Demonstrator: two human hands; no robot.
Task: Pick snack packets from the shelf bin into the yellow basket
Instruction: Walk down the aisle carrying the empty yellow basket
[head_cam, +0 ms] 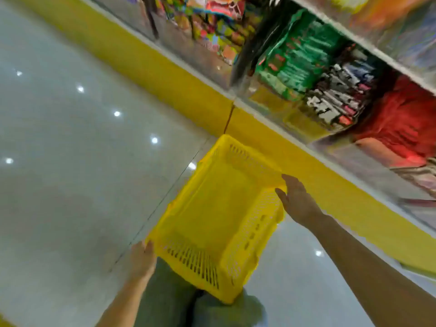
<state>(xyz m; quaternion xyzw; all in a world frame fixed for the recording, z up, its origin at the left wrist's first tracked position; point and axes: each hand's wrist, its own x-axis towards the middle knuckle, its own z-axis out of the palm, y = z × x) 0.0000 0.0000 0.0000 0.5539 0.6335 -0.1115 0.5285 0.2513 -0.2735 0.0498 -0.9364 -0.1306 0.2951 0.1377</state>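
The yellow basket [243, 260] is a slotted plastic crate, seen from above in the middle of the view, with nothing inside. My left hand [141, 258] grips its near left corner. My right hand [296, 199] lies with straight fingers against the far right rim. Snack packets fill the clear shelf bins at the upper right: green packets [297, 57], black and white packets [339, 100] and red packets [401, 121]. The whole view is blurred.
The shelf unit has a yellow base panel [165, 74] running diagonally from upper left to lower right. Mixed colourful packets [212, 22] sit in a bin further left. Glossy grey floor tiles [70, 161] spread to the left. My grey trouser legs [179, 300] show below the basket.
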